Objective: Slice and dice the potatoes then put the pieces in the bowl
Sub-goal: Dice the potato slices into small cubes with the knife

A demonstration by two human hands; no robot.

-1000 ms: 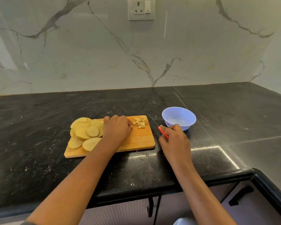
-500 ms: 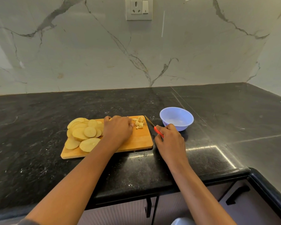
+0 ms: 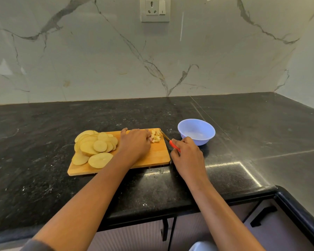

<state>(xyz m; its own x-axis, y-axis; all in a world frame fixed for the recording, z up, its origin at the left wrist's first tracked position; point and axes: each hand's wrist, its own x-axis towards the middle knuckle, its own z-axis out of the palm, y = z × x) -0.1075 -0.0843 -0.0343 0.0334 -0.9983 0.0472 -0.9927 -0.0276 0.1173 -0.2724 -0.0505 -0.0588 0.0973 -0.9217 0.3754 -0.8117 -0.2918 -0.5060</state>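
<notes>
A wooden cutting board (image 3: 152,158) lies on the black counter. Several round potato slices (image 3: 96,147) are piled on its left half. A small heap of diced potato (image 3: 156,136) sits at its far right corner. My left hand (image 3: 135,144) rests knuckles-up on the board, its fingertips curled against the dice; what they hold is hidden. My right hand (image 3: 187,154) grips a red-handled knife (image 3: 170,143) just off the board's right edge, the blade tip next to the dice. A light blue bowl (image 3: 207,129) stands to the right and looks empty.
The black stone counter (image 3: 261,142) extends right into a corner and far back to a marble wall with a power socket (image 3: 155,9). Cabinet fronts with dark handles (image 3: 263,215) lie below the counter's front edge.
The knife has shifted left, closer to the dice at the board's corner. My left hand stays on the board by the dice.
</notes>
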